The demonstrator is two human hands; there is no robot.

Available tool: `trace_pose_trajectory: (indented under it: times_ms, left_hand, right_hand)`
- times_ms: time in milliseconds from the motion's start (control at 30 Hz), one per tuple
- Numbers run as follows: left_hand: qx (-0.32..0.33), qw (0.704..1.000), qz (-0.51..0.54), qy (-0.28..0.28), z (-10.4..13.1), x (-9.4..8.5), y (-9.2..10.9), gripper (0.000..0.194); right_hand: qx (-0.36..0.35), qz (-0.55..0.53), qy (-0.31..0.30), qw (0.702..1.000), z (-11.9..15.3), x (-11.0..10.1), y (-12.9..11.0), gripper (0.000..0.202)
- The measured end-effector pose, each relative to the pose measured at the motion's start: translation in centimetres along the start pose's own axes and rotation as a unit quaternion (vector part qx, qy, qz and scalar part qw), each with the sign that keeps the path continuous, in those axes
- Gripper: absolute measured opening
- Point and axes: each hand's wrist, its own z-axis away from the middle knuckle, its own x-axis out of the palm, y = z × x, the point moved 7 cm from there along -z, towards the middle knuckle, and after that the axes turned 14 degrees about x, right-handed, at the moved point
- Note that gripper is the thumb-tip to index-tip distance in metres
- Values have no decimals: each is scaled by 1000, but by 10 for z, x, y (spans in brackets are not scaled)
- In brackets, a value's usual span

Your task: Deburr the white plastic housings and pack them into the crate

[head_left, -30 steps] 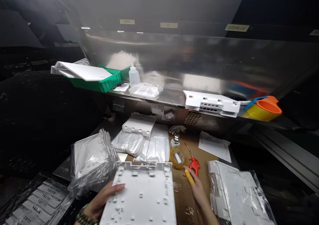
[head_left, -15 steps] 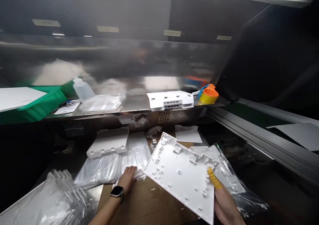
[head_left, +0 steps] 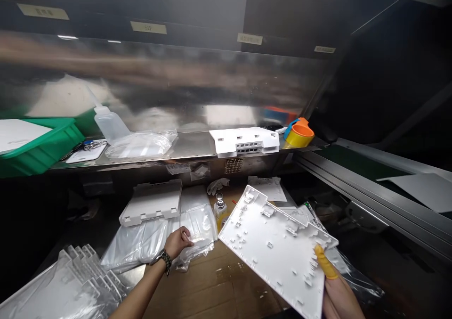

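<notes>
My right hand (head_left: 341, 290), a yellow finger cot on its thumb, grips the right edge of a white plastic housing panel (head_left: 271, 262). The panel is tilted, its inner side with clips and posts facing me. My left hand (head_left: 178, 242) has its fingers curled and pinched at the edge of a clear plastic bag (head_left: 197, 220) on a stack of flat bags. Behind that hand, a white plastic housing (head_left: 151, 203) rests on more clear bags (head_left: 136, 243).
Bagged white panels (head_left: 70, 281) stand at lower left, and another bagged part (head_left: 349, 272) lies at right. A pump bottle (head_left: 220, 206) stands behind the held panel. The shelf carries a green bin (head_left: 42, 154), a squeeze bottle (head_left: 111, 123), a white housing (head_left: 245, 141) and a tape roll (head_left: 299, 134).
My left hand has lifted slightly and its fingers have curled into a pinch at the bag's edge. The panel in my right hand has shifted right in view. The camera view has moved slightly.
</notes>
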Motion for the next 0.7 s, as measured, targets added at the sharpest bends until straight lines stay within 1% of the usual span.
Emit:
trace_pose_trajectory:
  times_ms: [100, 167, 267, 333, 400, 500, 567, 700]
  left_hand:
    - [-9, 998, 55, -4, -6, -6, -7, 23]
    - [-6, 996, 87, 1, -9, -9, -8, 23]
    - [-2, 993, 115, 24, -11, -13, -6, 24]
    - [7, 991, 128, 43, -11, -16, -1, 24]
    - [23, 987, 146, 56, -10, -17, 6, 24]
    - [55, 980, 186, 54, -9, -18, 20, 24]
    - [80, 973, 212, 38, -8, -15, 30, 23]
    - [126, 965, 230, 0, -4, -5, 47, 21]
  right_hand:
    - [8, 26, 3, 1000, -9, 2, 7, 76]
    - [19, 38, 12, 999, -19, 1, 17, 79]
    - [48, 70, 10, 996, -38, 3, 42, 85]
    - [68, 115, -8, 991, -52, 9, 61, 81]
    - [94, 190, -52, 976, -66, 24, 84, 73]
    - [134, 286, -133, 939, -82, 56, 120, 68]
    - [139, 308, -165, 927, -90, 79, 141, 67]
    - [137, 308, -213, 917, -97, 128, 174, 58]
